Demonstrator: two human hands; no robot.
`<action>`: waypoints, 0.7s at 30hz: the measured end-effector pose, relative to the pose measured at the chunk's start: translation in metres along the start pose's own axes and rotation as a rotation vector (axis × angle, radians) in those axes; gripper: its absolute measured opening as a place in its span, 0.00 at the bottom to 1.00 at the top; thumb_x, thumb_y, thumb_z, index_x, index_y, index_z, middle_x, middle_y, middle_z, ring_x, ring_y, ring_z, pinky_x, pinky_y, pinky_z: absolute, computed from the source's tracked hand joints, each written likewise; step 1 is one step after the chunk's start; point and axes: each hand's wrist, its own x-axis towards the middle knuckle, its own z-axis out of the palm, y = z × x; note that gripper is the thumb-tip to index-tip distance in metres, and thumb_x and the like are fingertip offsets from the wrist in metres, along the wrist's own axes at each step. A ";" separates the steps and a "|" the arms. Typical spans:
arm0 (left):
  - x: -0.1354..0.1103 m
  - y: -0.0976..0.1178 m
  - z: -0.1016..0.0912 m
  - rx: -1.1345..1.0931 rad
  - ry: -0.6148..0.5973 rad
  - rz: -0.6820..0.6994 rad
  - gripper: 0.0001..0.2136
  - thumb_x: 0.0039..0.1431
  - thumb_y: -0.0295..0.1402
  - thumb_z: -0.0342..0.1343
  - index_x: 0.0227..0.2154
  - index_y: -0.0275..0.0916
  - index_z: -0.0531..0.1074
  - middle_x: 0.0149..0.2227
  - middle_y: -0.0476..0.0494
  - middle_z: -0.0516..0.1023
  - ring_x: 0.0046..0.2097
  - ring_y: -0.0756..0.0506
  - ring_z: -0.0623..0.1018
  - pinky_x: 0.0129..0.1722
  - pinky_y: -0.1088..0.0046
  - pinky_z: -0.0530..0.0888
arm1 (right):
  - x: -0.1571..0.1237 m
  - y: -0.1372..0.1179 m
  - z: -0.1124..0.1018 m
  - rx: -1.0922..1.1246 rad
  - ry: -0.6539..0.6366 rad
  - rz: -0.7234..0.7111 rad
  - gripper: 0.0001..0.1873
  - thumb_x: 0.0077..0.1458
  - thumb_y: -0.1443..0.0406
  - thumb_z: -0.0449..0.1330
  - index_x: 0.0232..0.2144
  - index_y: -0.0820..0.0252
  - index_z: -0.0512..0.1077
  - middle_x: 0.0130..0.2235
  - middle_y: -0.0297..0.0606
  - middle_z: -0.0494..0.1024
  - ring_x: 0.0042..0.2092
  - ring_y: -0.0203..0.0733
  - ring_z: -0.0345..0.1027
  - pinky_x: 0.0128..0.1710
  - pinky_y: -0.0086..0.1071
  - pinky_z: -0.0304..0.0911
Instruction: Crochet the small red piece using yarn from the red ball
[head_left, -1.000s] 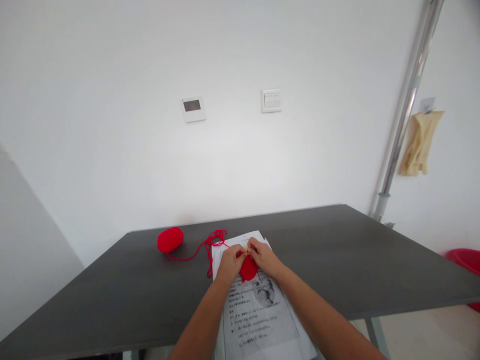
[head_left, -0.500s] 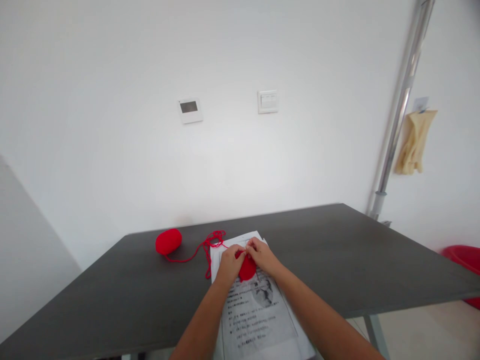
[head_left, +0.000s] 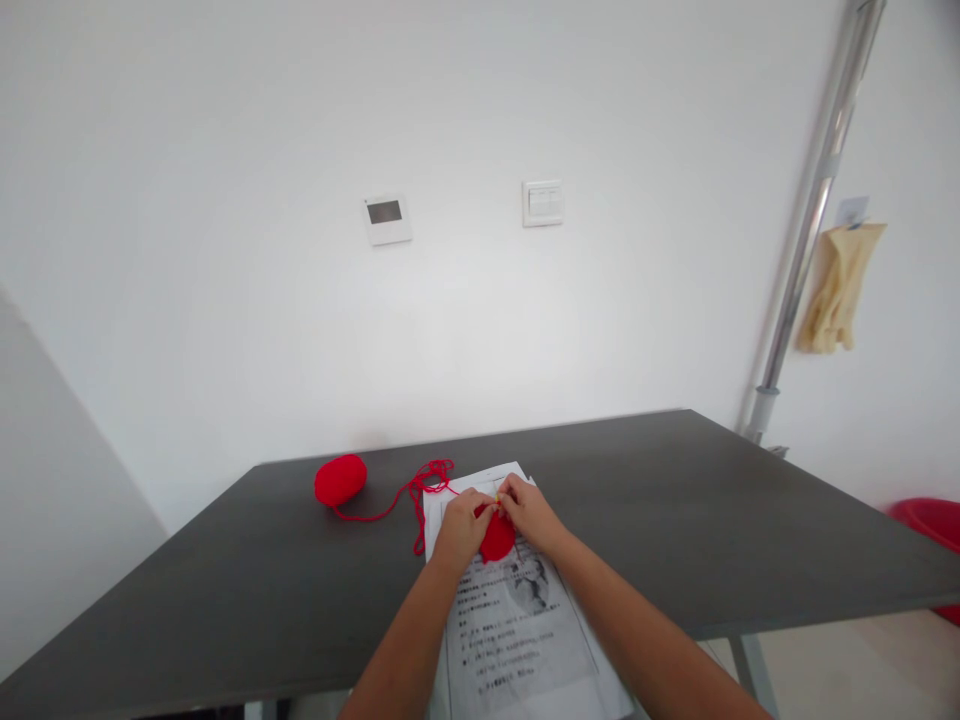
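My left hand (head_left: 461, 527) and my right hand (head_left: 529, 512) meet over a small red crocheted piece (head_left: 496, 540), fingers pinched on it. A thin yellowish hook tip (head_left: 496, 497) shows between the fingertips of my right hand. Red yarn (head_left: 420, 490) runs from the piece in loose loops to a red yarn ball (head_left: 340, 479) lying on the dark table (head_left: 247, 590) to the left. The hands work above a printed paper sheet (head_left: 510, 630).
A white wall with a small display panel (head_left: 386, 218) and a light switch (head_left: 542, 202) stands behind the table. At the right, a metal pole (head_left: 814, 215), hanging pale gloves (head_left: 836, 288) and a red tub (head_left: 930, 525) on the floor.
The hands have stayed over the red piece with only small finger movements. The view shifted slightly left and back.
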 end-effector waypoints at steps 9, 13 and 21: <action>0.002 -0.001 0.003 -0.059 0.061 -0.139 0.08 0.49 0.27 0.50 0.24 0.38 0.75 0.29 0.45 0.77 0.34 0.46 0.75 0.38 0.70 0.69 | -0.001 -0.003 0.001 -0.019 0.058 -0.036 0.07 0.50 0.72 0.49 0.23 0.57 0.60 0.20 0.28 0.68 0.23 0.35 0.61 0.26 0.26 0.55; 0.004 -0.003 0.002 -0.169 0.090 -0.249 0.08 0.48 0.30 0.50 0.24 0.38 0.75 0.29 0.45 0.78 0.34 0.46 0.76 0.36 0.70 0.70 | 0.000 -0.004 0.003 0.084 0.050 0.059 0.08 0.50 0.71 0.48 0.22 0.57 0.59 0.18 0.27 0.67 0.19 0.34 0.58 0.23 0.26 0.54; 0.006 -0.012 0.004 -0.322 0.108 -0.259 0.08 0.47 0.31 0.52 0.25 0.37 0.76 0.27 0.45 0.79 0.32 0.45 0.76 0.35 0.69 0.71 | 0.002 0.000 0.001 0.031 0.055 0.053 0.07 0.51 0.70 0.47 0.23 0.57 0.60 0.19 0.28 0.68 0.24 0.37 0.62 0.28 0.28 0.56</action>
